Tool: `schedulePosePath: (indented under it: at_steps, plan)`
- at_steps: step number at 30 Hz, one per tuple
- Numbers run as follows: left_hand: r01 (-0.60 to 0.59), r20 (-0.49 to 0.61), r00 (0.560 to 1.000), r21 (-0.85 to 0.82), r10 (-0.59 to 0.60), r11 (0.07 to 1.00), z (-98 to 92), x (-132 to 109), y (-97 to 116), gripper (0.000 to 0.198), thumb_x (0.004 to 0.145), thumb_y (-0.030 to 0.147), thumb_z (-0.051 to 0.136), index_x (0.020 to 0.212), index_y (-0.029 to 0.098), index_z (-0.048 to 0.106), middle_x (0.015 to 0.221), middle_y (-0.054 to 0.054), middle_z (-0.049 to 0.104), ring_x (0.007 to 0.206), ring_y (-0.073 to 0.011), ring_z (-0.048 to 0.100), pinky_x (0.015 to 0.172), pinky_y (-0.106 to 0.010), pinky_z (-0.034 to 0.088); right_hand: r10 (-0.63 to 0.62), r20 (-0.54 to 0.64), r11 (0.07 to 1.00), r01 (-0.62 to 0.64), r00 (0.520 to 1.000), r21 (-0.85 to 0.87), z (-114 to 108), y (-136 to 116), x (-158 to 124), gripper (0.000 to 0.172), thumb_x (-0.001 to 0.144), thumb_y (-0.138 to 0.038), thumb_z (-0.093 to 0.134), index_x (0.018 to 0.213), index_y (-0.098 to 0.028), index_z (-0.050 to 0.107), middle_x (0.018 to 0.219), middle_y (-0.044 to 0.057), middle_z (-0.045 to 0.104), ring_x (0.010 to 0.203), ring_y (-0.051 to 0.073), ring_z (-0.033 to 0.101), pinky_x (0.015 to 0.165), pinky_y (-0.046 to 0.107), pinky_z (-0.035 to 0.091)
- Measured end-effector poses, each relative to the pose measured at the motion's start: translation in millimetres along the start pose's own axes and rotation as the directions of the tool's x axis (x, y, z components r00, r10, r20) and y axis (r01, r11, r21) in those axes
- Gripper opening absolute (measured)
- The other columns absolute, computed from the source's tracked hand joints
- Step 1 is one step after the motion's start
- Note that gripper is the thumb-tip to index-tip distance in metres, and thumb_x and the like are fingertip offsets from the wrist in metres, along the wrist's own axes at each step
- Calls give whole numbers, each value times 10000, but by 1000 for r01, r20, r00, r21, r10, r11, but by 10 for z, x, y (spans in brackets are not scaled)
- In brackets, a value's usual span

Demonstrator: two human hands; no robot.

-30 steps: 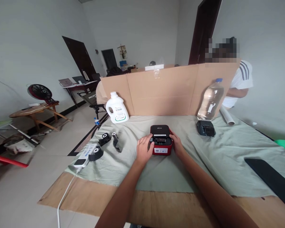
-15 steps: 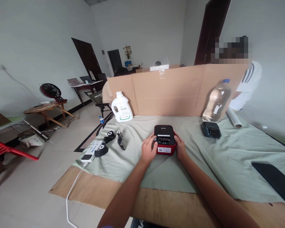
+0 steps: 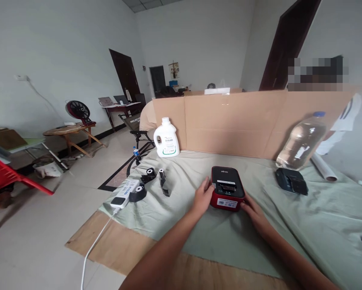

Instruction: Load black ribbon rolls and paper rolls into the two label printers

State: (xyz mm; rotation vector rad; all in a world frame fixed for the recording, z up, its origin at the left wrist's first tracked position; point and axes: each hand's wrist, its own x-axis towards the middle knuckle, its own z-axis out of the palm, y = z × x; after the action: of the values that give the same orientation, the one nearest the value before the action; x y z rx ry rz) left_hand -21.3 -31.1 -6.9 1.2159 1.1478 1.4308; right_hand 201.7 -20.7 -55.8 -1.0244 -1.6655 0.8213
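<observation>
A black-topped, red-sided box that looks like a label printer (image 3: 228, 181) sits on the green cloth, its slotted, labelled front towards me. My left hand (image 3: 203, 196) is closed against its left side, fingertips at the upper edge. On the opposite side, my right hand (image 3: 257, 213) grips the lower front right corner, with some of its fingers hidden behind the box. To the left lie black ribbon rolls (image 3: 138, 193), one resting against a white power strip (image 3: 125, 193).
Behind stand a white detergent jug (image 3: 166, 139), a cardboard panel (image 3: 229, 121) and a large clear bottle (image 3: 301, 141) leaning right. A small black device (image 3: 291, 181) and a white roll (image 3: 324, 167) lie at right. A person's white sleeve (image 3: 346, 117) shows beyond the panel.
My view has turned left, so everything appears further right. My left fingers have slid back from the printer's top front to its left edge; my right hand sits lower, near the front corner.
</observation>
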Motion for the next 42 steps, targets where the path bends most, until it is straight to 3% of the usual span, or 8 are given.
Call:
schedulePosePath:
  at_steps: [5,12,17,27,32,37,39,42]
  plan:
    - [51,-107,993,-23,-53,998,-197,385,34,359,823,443,633,939,146,798,971,-92,782,943,-273,717,867,-407,569,-1,-17,989,-2,1000,-148,255,-246,256,782,743,-494,772,1442,-252,519,1373,115,633,1190,372,636,1062,572,467]
    - [147,-341,928,-37,-150,989,-1352,1148,531,328,767,415,688,905,129,771,815,-79,751,659,-172,664,608,-282,554,-146,69,984,138,987,109,1434,-603,1427,690,744,-373,774,1397,-295,568,1405,44,612,1181,305,634,1072,486,484]
    - [220,-470,865,45,-174,975,-2009,1551,519,289,755,367,692,891,114,730,800,-94,729,606,-161,641,586,-281,541,-122,190,959,67,974,275,2215,-419,1961,649,735,-347,765,1354,-264,587,1305,62,675,1131,293,655,1019,499,513]
    - [277,-557,829,339,-45,899,-2346,1729,291,199,787,299,613,821,144,733,834,-128,762,915,-285,711,800,-348,536,-70,212,957,6,975,290,2768,-49,2215,727,680,-309,795,1367,-267,561,1368,50,639,1258,315,589,1078,541,460]
    - [201,-537,833,519,134,831,-2275,1473,500,356,867,287,536,1132,142,724,1211,-154,716,1248,-315,595,1039,-380,439,46,186,990,-70,981,125,2120,44,1854,724,629,-311,792,1331,-287,615,1430,64,589,1276,343,576,1093,544,435]
    - [-14,-232,919,790,320,613,-1689,934,389,472,947,325,447,1354,159,617,1232,-138,711,1151,-291,663,1032,-400,471,55,-68,973,-69,996,-221,317,448,1109,510,640,-401,716,1129,-259,703,1178,116,708,1108,353,629,1058,555,423]
    - [-136,15,973,841,229,523,-1272,684,177,470,945,323,460,1357,159,614,1317,-140,666,1217,-291,631,1057,-409,466,38,-214,876,-136,976,-463,-462,546,802,484,703,-444,635,1127,-214,675,1144,156,692,1097,358,608,1028,546,420]
    - [-341,350,935,846,57,410,-607,280,-149,528,946,372,491,1432,172,541,1482,-133,525,1412,-326,450,1159,-501,363,-48,-473,650,-332,880,-684,-1355,521,504,561,764,-477,548,1206,-135,604,1229,227,603,1206,377,504,1055,535,349]
